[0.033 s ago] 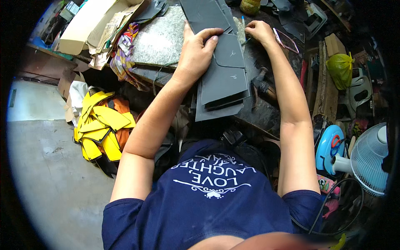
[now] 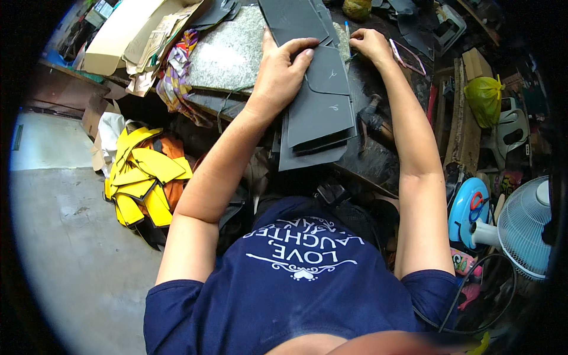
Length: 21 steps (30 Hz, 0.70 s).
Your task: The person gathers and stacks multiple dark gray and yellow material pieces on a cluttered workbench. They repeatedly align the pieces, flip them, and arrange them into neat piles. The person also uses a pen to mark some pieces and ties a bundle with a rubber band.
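My left hand (image 2: 281,74) grips a stack of dark grey sheets (image 2: 322,121) from its left side, thumb and fingers across the top. Pale curved pen marks show on the upper sheets, and the lower sheets fan out unevenly toward me. On the stack's far right side, my right hand (image 2: 368,45) has its fingers pinched together around a thin pen (image 2: 347,28) with a blue end pointing up. The pen's lower part is small and partly hidden by the fingers. A hammer-like tool (image 2: 371,115) lies on the dark bench right of the stack.
A speckled grey slab (image 2: 228,56) and a patterned cloth (image 2: 177,80) are left of the stack. Yellow pieces (image 2: 145,177) pile up below the bench's left side. A fan (image 2: 525,228), a blue round base with scissors (image 2: 476,201) and a yellow-green bag (image 2: 483,100) stand right.
The grey stack and my left hand have shifted very slightly to the right. My right hand has barely moved.
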Available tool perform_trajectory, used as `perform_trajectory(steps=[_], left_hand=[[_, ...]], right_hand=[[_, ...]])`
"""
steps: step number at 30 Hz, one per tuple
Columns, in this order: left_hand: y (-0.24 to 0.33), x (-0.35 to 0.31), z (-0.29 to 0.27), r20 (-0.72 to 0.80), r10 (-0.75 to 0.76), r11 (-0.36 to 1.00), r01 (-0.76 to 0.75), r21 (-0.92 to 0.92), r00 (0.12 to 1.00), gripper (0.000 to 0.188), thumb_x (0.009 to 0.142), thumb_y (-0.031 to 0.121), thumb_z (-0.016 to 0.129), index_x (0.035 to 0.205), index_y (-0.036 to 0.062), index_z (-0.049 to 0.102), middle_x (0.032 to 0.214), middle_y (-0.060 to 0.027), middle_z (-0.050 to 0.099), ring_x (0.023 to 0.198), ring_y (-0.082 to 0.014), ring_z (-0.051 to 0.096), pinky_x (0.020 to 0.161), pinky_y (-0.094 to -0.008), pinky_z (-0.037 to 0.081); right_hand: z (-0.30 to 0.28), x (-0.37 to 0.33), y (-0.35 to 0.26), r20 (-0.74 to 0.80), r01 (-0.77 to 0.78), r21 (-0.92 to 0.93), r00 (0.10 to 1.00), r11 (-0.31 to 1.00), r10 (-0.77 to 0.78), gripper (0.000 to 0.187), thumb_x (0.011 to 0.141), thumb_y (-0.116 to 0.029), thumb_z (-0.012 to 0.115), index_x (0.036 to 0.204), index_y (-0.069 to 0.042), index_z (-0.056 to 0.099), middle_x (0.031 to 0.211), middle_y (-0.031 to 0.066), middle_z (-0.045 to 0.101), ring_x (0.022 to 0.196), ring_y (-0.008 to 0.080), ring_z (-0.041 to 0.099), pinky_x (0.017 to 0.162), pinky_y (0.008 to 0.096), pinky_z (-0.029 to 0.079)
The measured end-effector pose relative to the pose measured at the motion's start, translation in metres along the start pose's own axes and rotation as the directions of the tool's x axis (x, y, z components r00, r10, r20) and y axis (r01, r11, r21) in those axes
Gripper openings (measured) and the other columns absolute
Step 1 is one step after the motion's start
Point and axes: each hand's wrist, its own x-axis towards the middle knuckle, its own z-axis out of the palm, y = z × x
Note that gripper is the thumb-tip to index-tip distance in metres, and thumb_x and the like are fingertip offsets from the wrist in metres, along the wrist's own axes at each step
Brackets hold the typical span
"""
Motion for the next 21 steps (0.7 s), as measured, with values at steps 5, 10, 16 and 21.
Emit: perform_trajectory(steps=[5,10,16,21], left_hand=[[0.004,-0.001,-0.008,0.097,-0.030,0.999,0.027,0.036,0.995,0.069,0.067,0.048,0.083,0.121,0.0088,0.066,0.141,-0.0338,0.026,0.124,-0.0448,0.048,0.106,-0.0424,0.041],[0.002,0.004,-0.015,0.175,0.024,0.997,-0.035,0.062,0.984,0.083,0.057,0.046,0.089,0.125,0.0066,0.062,0.141,-0.0337,0.023,0.125,-0.0460,0.045,0.107,-0.0413,0.042],[0.004,0.004,-0.015,0.199,-0.009,0.999,0.002,0.039,0.980,0.081,0.057,0.043,0.089,0.125,0.0081,0.061,0.140,-0.0318,0.023,0.126,-0.0462,0.043,0.107,-0.0408,0.041],[0.004,0.005,-0.015,0.217,-0.048,0.999,0.042,0.032,0.975,0.081,0.057,0.042,0.089,0.126,0.0087,0.061,0.140,-0.0314,0.022,0.125,-0.0487,0.043,0.106,-0.0425,0.043]], right_hand=[[-0.006,0.000,-0.004,0.074,0.018,-0.046,0.997,0.999,-0.014,0.046,0.071,-0.042,0.071,0.111,-0.021,0.072,0.109,0.0098,0.071,0.102,0.0303,0.067,0.089,0.0433,0.052],[-0.013,-0.008,-0.022,0.054,-0.088,-0.145,0.994,0.985,0.097,0.040,0.074,-0.035,0.070,0.110,-0.017,0.072,0.108,0.0114,0.071,0.103,0.0287,0.067,0.089,0.0430,0.051],[-0.018,-0.012,-0.017,0.009,-0.096,-0.192,0.995,0.977,0.100,0.033,0.072,-0.036,0.072,0.101,-0.019,0.076,0.105,0.0135,0.072,0.100,0.0323,0.068,0.085,0.0441,0.052],[-0.054,-0.030,-0.001,-0.332,-0.141,0.115,0.928,0.983,0.171,0.034,0.077,-0.044,0.066,0.100,-0.020,0.075,0.097,0.0107,0.073,0.095,0.0326,0.069,0.082,0.0419,0.052]])
